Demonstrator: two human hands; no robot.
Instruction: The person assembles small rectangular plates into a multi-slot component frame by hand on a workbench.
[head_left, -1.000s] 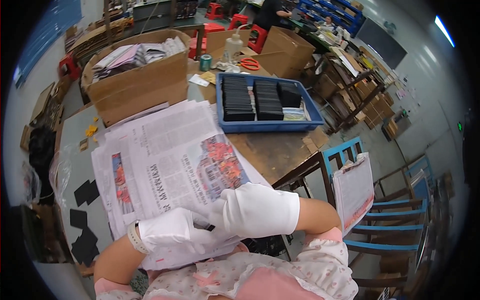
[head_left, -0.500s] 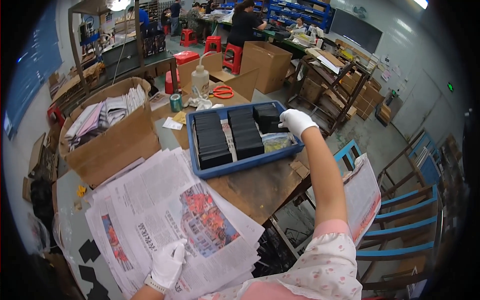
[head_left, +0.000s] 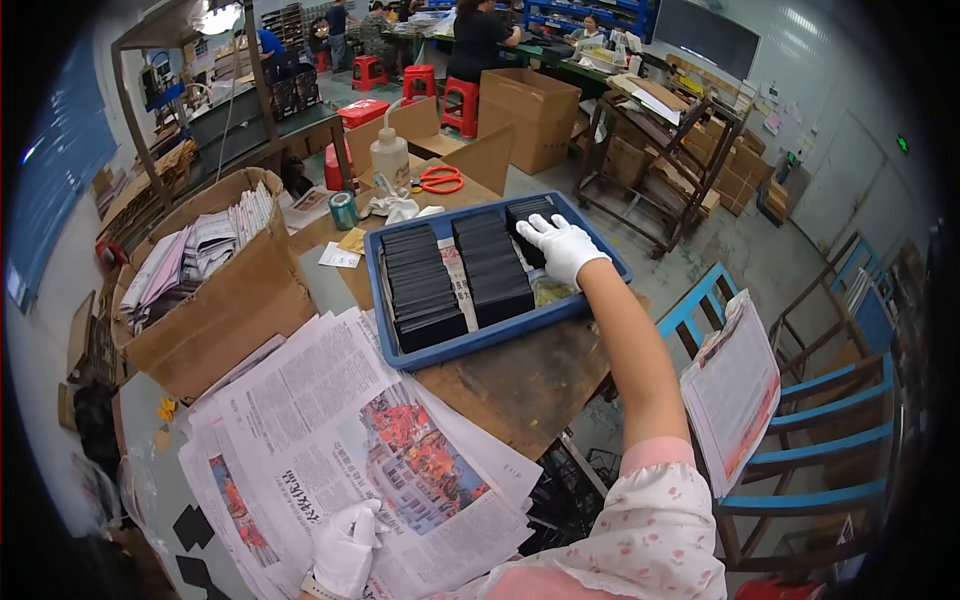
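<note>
- Since half a second ago, right hand [head_left: 560, 246] has stayed out at the blue tray [head_left: 605, 262], now settled deeper on the far right stack; left hand [head_left: 345, 550] has stayed down on the newspapers, barely shifted.
- Nearest: left hand, white glove, fingers loosely curled, pressing flat on the near edge of the newspaper pile [head_left: 350, 440]; not pinching anything that shows.
- Newspaper pile is fanned out on the table, top sheet has a red colour photo, several sheets overhang the near edge.
- Black flat pieces [head_left: 195, 530] lie on the grey surface left of the papers.
- Wooden table top [head_left: 520, 385] bare between the papers and the tray.
- Right arm stretched out, floral sleeve near the bottom edge, bare forearm crossing the tray's right rim.
- Right hand, white glove, fingers spread and bent down onto a black stack [head_left: 525, 225] in the tray's far right corner; grip itself hidden under the palm, cannot tell if it has closed on a piece.
- Tray holds three rows of black flat items [head_left: 425, 290]; printed paper shows in the gap between rows.
- Left of the tray: open cardboard box [head_left: 215, 310] stuffed with folded papers.
- Right of the table: blue chair [head_left: 820, 410] with a paper bundle [head_left: 735, 390] leaning on it.
- Beyond the tray: tape roll [head_left: 343, 210], squeeze bottle [head_left: 390, 158], red-handled scissors [head_left: 440, 179], white rag.
- Far back: cardboard boxes, red stools, other people at benches.
</note>
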